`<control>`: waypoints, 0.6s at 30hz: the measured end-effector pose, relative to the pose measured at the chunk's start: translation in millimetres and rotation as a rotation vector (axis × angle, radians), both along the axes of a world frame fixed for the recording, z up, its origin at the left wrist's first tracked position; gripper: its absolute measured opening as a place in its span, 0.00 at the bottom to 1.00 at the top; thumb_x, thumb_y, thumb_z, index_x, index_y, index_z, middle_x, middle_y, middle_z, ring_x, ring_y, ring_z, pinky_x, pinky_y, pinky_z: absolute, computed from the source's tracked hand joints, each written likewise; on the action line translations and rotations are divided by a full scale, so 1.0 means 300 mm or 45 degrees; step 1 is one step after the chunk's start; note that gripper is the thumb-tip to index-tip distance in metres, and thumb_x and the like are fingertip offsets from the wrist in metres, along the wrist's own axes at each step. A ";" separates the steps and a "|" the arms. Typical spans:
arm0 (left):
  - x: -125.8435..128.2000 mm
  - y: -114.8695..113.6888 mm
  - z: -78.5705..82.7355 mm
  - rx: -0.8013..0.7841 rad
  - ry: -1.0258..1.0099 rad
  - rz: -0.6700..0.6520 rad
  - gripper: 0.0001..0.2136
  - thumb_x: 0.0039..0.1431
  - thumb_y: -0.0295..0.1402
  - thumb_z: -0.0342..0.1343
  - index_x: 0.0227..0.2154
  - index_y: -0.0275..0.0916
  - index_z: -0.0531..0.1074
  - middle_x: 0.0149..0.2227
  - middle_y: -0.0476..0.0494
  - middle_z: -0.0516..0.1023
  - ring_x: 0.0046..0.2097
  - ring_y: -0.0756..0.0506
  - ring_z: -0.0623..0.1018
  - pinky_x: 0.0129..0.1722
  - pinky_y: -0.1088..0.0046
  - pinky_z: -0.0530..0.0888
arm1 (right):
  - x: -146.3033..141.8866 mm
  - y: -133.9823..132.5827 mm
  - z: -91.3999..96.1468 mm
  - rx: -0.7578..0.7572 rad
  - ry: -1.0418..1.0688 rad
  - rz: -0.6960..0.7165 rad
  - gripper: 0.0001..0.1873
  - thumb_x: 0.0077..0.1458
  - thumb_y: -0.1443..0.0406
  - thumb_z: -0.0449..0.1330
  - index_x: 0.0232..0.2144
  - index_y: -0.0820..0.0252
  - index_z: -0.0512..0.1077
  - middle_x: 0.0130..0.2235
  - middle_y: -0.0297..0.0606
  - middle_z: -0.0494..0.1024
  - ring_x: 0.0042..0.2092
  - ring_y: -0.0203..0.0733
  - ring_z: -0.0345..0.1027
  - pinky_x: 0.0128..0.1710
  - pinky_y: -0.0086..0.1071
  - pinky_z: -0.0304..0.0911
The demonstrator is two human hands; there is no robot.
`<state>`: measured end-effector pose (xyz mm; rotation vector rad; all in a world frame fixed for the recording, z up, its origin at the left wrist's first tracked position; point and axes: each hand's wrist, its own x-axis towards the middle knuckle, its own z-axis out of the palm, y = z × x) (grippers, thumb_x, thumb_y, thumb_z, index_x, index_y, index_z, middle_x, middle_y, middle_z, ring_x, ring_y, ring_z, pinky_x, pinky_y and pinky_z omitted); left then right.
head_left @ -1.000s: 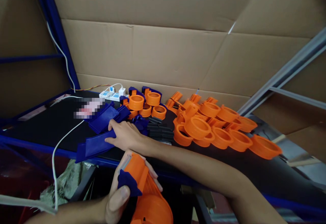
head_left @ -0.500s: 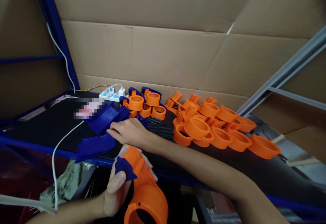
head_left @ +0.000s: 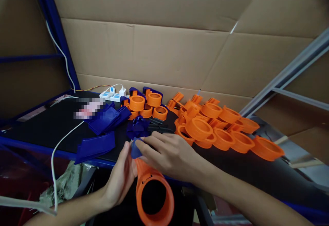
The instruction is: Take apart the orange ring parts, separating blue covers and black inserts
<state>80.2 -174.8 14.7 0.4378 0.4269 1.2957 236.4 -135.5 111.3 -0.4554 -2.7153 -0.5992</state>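
My left hand (head_left: pixel 120 176) is closed around the head of an orange tape dispenser (head_left: pixel 168 203), low in front of the bench. Its ring hangs downward and its round opening faces me. A blue plastic piece (head_left: pixel 135 149) sits at the head end, on the side away from the ring. My right hand (head_left: pixel 169 154) reaches in from the right, its fingers bent over the blue piece and the top of the dispenser. The fingers partly hide where the two parts meet. Just beyond my hands lies a pile of small blue parts (head_left: pixel 138 126).
Orange dispenser frames (head_left: pixel 223 138) are heaped on the right of the black bench (head_left: pixel 51 130). Dispensers with blue parts (head_left: pixel 154 99) stand at the back. Flat blue pieces (head_left: pixel 96 147) lie left, dark strips (head_left: pixel 160 127) mid-bench. A power strip (head_left: pixel 110 96) and white cable (head_left: pixel 53 164) are also there.
My right hand has come back from the blue pieces on the bench to the dispenser's head. The dispenser has turned, so its ring opening now faces me more.
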 end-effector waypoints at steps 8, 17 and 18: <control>-0.003 0.000 0.020 -0.031 0.188 0.126 0.08 0.62 0.39 0.58 0.36 0.40 0.68 0.27 0.51 0.76 0.26 0.51 0.76 0.30 0.76 0.73 | 0.015 0.051 -0.094 0.197 0.143 -0.002 0.13 0.66 0.67 0.51 0.44 0.72 0.71 0.27 0.37 0.73 0.27 0.34 0.66 0.25 0.30 0.56; 0.003 0.014 0.060 0.008 0.239 0.184 0.12 0.64 0.42 0.55 0.32 0.40 0.63 0.21 0.52 0.71 0.23 0.51 0.72 0.29 0.76 0.72 | -0.002 0.107 -0.114 0.137 0.174 -0.038 0.12 0.66 0.68 0.50 0.43 0.69 0.71 0.27 0.36 0.73 0.27 0.34 0.67 0.24 0.30 0.54; 0.001 0.017 0.064 0.016 0.231 0.212 0.12 0.63 0.42 0.56 0.32 0.40 0.63 0.22 0.53 0.71 0.23 0.51 0.72 0.29 0.76 0.72 | -0.008 0.112 -0.111 0.197 0.187 -0.023 0.13 0.65 0.67 0.49 0.43 0.70 0.71 0.27 0.36 0.73 0.27 0.34 0.66 0.24 0.30 0.53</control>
